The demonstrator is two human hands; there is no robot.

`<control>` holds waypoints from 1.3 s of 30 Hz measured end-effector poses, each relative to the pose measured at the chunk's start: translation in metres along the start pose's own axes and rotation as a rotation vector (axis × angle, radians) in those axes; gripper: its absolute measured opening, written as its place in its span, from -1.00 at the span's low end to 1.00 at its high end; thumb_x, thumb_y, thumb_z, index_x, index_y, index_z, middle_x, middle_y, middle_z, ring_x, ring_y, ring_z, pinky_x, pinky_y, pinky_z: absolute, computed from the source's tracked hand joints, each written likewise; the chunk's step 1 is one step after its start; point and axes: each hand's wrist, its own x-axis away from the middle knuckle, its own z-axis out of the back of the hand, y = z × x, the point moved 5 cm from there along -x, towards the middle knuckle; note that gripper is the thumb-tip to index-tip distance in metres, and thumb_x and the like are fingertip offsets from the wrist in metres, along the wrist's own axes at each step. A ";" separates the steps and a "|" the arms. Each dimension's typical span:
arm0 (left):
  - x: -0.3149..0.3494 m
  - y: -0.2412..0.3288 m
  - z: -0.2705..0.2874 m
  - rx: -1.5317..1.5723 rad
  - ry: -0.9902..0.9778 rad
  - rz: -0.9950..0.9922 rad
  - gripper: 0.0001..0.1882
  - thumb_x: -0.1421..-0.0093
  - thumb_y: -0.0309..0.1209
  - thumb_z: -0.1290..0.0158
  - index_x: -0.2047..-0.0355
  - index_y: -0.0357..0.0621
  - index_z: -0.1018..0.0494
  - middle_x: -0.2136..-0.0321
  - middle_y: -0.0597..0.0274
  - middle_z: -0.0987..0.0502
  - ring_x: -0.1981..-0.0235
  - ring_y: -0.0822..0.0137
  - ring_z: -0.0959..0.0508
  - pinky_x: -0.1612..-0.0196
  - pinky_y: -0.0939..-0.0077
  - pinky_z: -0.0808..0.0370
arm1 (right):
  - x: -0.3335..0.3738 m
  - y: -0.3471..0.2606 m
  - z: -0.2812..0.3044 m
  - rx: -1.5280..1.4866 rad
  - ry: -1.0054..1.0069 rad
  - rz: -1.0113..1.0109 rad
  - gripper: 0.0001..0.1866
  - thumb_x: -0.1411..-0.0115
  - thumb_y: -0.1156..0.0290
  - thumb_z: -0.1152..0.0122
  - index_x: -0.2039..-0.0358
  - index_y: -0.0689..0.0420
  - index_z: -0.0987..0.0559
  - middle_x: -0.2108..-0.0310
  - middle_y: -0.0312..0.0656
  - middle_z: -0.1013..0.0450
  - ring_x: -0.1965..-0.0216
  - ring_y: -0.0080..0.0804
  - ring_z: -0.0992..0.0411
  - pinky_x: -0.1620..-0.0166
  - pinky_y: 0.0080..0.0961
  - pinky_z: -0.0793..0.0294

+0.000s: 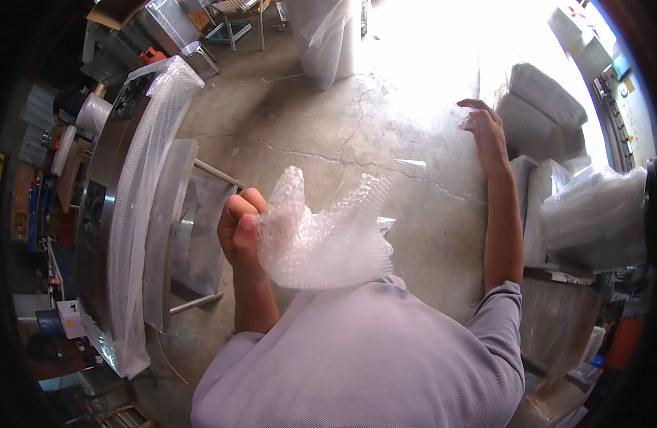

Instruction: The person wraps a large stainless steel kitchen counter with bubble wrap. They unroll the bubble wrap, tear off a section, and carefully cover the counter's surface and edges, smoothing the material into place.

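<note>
Cracked concrete floor (311,153) stretches between a plastic-wrapped steel unit (129,192) at left and wrapped goods (592,221) at right. Bubble wrap (332,246), before the grey shirt (364,349), is pinched at one edge by the left hand (240,222), risking a fold or slip; the raised right hand (487,128) curls, its grip unclear.

The shirt (364,349) is pale lavender-grey, short-sleeved and finely textured, its loose sleeves (501,314) ending above bare forearms (505,228); left hand (239,225) and right hand (487,130) are bare too.
</note>
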 end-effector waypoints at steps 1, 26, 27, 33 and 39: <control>0.000 0.004 0.004 0.002 -0.027 -0.008 -0.64 -0.34 -0.18 -0.07 0.50 -0.10 -0.26 0.52 0.29 -0.34 0.54 0.56 -0.21 0.47 0.62 -0.20 | -0.002 0.004 -0.015 0.010 -0.011 0.014 -0.59 -0.27 0.38 0.03 -0.04 0.30 -0.56 0.34 -0.23 -0.50 0.30 -0.54 -0.43 0.07 -0.44 -0.47; 0.018 0.028 0.096 0.449 0.059 0.126 -0.61 -0.20 -0.36 -0.12 0.67 -0.15 -0.20 0.68 0.27 -0.25 0.73 0.49 -0.13 0.68 0.49 -0.13 | 0.036 0.048 -0.291 0.156 -1.196 0.329 -0.29 -0.03 0.01 -0.50 -0.21 -0.06 -0.57 0.54 -0.35 -0.26 0.46 -0.50 -0.18 0.34 -0.42 -0.27; 0.021 0.030 0.109 0.450 0.092 0.100 -0.60 -0.20 -0.36 -0.11 0.67 -0.15 -0.19 0.68 0.28 -0.24 0.73 0.49 -0.13 0.68 0.48 -0.13 | 0.036 0.045 -0.296 0.116 -1.167 0.347 -0.41 -0.08 0.06 -0.46 -0.12 -0.03 -0.61 0.52 -0.34 -0.28 0.44 -0.48 -0.19 0.32 -0.42 -0.27; 0.041 0.041 0.207 -0.146 0.340 0.074 -0.73 -0.24 -0.41 -0.09 0.53 -0.19 -0.28 0.57 0.24 -0.28 0.58 0.45 -0.27 0.40 0.51 -0.36 | 0.044 0.026 -0.303 -0.290 -0.904 0.074 -0.79 -0.35 0.33 -0.21 0.28 0.23 -0.64 0.39 -0.28 -0.50 0.28 -0.50 -0.43 0.13 -0.48 -0.41; 0.000 0.089 0.187 -1.366 0.651 -0.335 -0.53 -0.35 -0.24 -0.10 -0.16 -0.24 -0.36 -0.11 0.03 -0.46 -0.15 0.24 -0.44 -0.12 0.30 -0.38 | 0.070 0.015 -0.313 -0.398 -0.802 -0.256 -0.72 -0.42 0.33 -0.12 0.31 0.32 -0.58 0.39 -0.27 -0.55 0.32 -0.60 -0.49 0.19 -0.54 -0.51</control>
